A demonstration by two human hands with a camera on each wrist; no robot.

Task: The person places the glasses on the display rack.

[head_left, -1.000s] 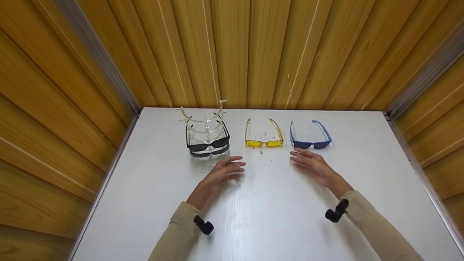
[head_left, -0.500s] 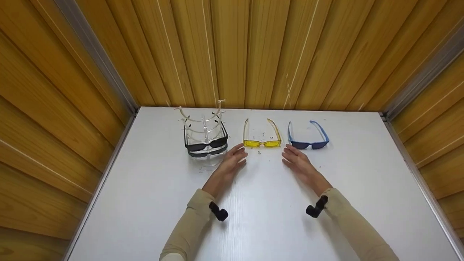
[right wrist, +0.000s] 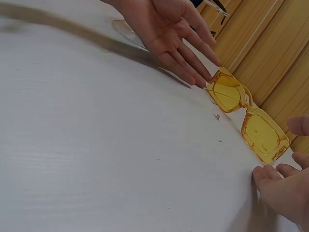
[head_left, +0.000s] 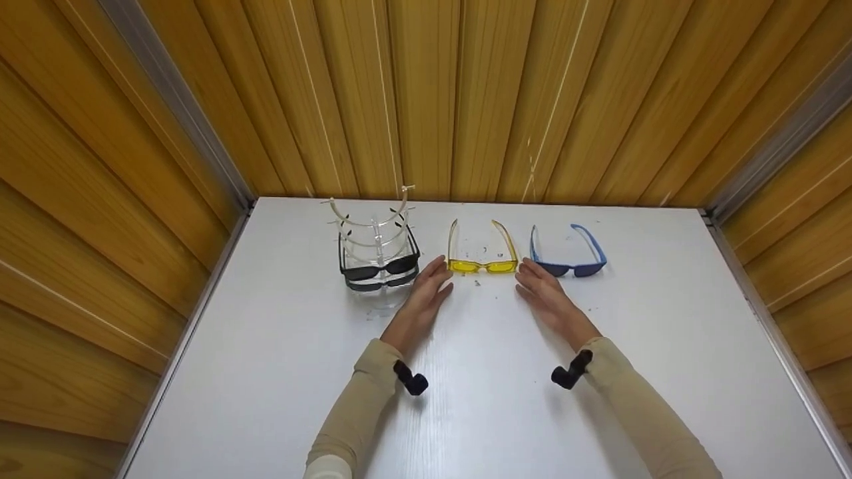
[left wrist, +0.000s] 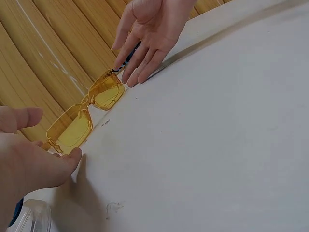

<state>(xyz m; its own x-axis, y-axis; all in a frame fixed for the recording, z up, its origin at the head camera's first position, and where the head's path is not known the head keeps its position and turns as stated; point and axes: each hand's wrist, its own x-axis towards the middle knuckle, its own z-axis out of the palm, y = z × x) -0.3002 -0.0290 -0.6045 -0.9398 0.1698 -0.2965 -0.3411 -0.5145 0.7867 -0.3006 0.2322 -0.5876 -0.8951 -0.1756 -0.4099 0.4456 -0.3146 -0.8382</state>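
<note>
Yellow sunglasses (head_left: 500, 267) lie on the white table with the temples pointing back, between my two hands. Beside their left corner is my left hand (head_left: 425, 293), fingers extended; my right hand (head_left: 547, 296) is at the right corner, its fingers also straight. In the left wrist view, the right hand's fingertips (left wrist: 131, 83) come close to the frame's far end. Whether either hand touches the frame I cannot tell. Blue sunglasses (head_left: 602, 249) with dark lenses sit just right, their left lens close behind the right fingertips.
Left of my left hand, a clear display stand (head_left: 378, 233) carries two pairs of dark sunglasses (head_left: 381, 269), one above the other. Its upper arms hold no glasses. Small dark specks dot the white table (head_left: 479, 412). Wood-patterned panels (head_left: 426, 100) enclose the back and sides.
Both hands have moved inward and forward, from farther apart to either side of the yellow sunglasses. The glasses and the stand have stayed put.
</note>
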